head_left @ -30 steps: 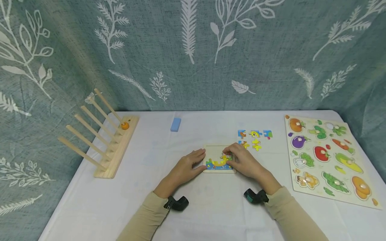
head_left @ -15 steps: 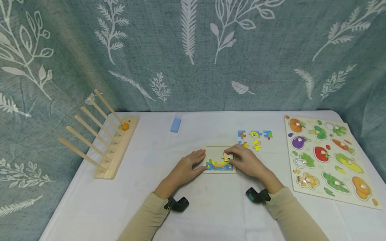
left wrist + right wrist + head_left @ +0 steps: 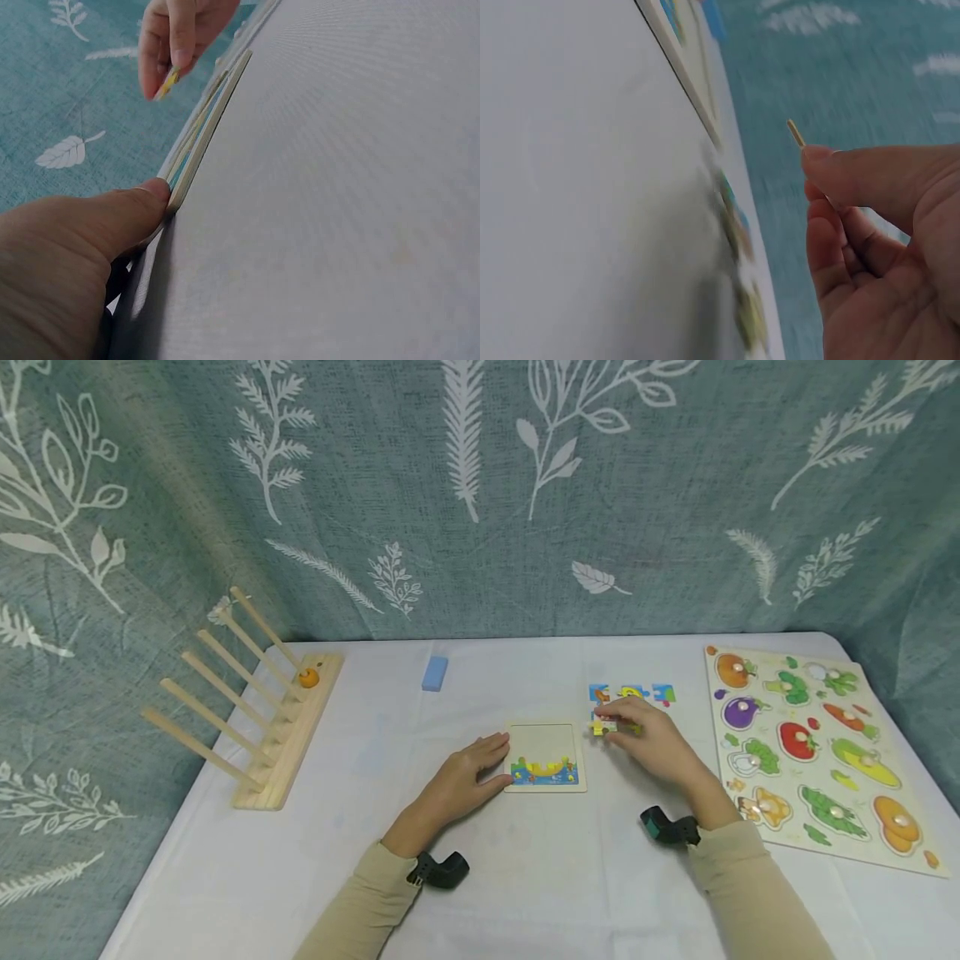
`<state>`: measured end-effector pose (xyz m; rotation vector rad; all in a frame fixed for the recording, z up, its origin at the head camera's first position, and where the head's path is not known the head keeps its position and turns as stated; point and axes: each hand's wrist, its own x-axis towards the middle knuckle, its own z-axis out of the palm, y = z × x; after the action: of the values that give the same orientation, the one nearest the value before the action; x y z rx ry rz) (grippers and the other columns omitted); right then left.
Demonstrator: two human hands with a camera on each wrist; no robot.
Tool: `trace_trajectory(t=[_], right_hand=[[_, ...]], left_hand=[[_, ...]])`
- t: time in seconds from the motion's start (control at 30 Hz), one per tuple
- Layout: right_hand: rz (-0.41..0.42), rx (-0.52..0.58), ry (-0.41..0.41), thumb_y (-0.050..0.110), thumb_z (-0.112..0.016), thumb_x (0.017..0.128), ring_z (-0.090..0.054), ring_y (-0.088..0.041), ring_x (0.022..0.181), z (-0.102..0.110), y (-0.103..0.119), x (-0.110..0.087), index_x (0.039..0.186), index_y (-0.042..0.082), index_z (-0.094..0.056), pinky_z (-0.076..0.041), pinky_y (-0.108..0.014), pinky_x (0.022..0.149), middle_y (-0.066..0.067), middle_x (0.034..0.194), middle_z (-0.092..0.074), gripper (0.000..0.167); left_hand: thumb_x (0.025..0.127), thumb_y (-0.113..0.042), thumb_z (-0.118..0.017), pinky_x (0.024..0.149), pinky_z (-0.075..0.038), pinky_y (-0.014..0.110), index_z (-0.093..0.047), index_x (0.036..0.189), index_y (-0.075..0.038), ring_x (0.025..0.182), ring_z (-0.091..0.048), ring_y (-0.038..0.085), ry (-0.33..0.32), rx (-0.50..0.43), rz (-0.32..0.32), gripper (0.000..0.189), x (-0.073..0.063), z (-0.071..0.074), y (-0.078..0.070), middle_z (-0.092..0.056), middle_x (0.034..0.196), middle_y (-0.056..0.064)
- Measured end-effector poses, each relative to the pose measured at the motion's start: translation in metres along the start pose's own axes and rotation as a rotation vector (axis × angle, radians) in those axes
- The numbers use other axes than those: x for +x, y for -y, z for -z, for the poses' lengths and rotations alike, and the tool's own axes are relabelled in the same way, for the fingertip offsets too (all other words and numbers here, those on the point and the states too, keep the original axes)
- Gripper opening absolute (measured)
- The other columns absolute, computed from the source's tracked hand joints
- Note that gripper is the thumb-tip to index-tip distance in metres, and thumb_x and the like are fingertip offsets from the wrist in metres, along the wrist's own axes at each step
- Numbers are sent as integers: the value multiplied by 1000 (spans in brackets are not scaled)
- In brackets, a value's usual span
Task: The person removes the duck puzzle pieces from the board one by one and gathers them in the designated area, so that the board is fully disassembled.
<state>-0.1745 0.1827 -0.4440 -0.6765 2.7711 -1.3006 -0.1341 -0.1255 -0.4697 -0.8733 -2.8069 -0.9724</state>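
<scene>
1. Since half a second ago, the right hand [image 3: 651, 739] has moved right, away from the puzzle tray [image 3: 542, 745], carrying a puzzle piece [image 3: 604, 727]; the left hand [image 3: 471, 770] stays at the tray.
2. The right thumb and index finger are closed on the piece in a pinch; the remaining fingers curl loosely.
3. That piece is held above the cloth [image 3: 551, 877], right of the tray and just on the near side of the loose pieces [image 3: 663, 694]. Its yellow tab points left; its long axis is too small to tell. The right wrist view shows it edge-on and tilted.
4. The left fingers are fairly straight and spread from the thumb, touching the tray's left side; the thumb meets its near left corner.
5. The tray lies flat, its longer side seeming to run left to right. Blue and yellow pieces fill its near part.
6. A vegetable board [image 3: 759, 735] lies at right, a blue block [image 3: 434, 674] far left of the tray.
</scene>
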Motion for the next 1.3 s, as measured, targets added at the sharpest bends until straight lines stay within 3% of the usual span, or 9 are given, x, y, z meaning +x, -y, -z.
trace_trajectory(t=[0.13, 0.3, 0.37, 0.47, 0.6, 0.8, 1.03, 1.3], right_hand=[[-41, -20, -20, 6, -64, 89, -57, -32, 108, 21, -12, -6, 122, 2, -62, -50, -45, 94, -16, 122, -59, 33], [-93, 6, -33, 10, -63, 91, -54, -30, 115, 40, -28, -14, 122, 2, -63, -48, -28, 99, -16, 123, -59, 32], [-140, 9, -30, 12, -62, 92, -54, -32, 117, 45, -31, -17, 123, 3, -62, -48, -32, 100, -16, 125, -58, 32], [-225, 1, -17, 15, -61, 93, -51, -36, 122, 50, -35, -21, 125, 6, -61, -44, -49, 102, -17, 130, -55, 33], [-294, -33, -4, 15, -60, 94, -47, -39, 126, 54, -39, -24, 124, 7, -61, -39, -56, 104, -19, 134, -53, 32], [-306, -111, 0, 12, -60, 93, -43, -42, 128, 54, -43, -26, 124, 6, -62, -35, -59, 105, -21, 133, -53, 31], [-327, -107, -1, 8, -59, 93, -39, -43, 131, 52, -42, -24, 125, 5, -61, -32, -60, 107, -22, 135, -51, 32], [-274, -154, -33, 3, -60, 91, -42, -44, 127, 52, -41, -24, 123, 1, -61, -33, -61, 106, -24, 131, -52, 33]], left_hand=[[86, -24, -70, 112, -36, 41, -54, 130, 5, 132, -45, 30, -2, 5, -5, 54, 0, -1, 0, -49, 141, 15], [86, -24, -70, 111, -37, 41, -54, 130, 5, 132, -45, 30, -8, 6, -11, 55, 0, -2, 1, -49, 141, 15], [86, -24, -70, 111, -36, 41, -54, 130, 5, 132, -45, 30, -8, -2, -10, 55, 0, -1, 1, -49, 141, 15], [86, -24, -70, 111, -36, 42, -54, 129, 5, 132, -45, 31, -6, -8, -8, 55, 0, -1, 1, -49, 140, 15], [86, -24, -70, 111, -36, 42, -54, 130, 5, 132, -44, 30, -1, -8, -2, 54, 0, -1, 1, -49, 141, 15], [87, -25, -70, 111, -36, 41, -54, 130, 5, 132, -45, 30, -2, -4, -1, 55, 0, -1, 2, -49, 141, 14], [87, -25, -70, 111, -36, 41, -54, 129, 5, 132, -45, 30, -3, -1, -2, 55, 0, -1, 2, -49, 141, 15], [87, -25, -69, 111, -37, 42, -54, 129, 5, 132, -45, 30, -7, 3, -10, 54, 0, -2, 2, -49, 140, 15]])
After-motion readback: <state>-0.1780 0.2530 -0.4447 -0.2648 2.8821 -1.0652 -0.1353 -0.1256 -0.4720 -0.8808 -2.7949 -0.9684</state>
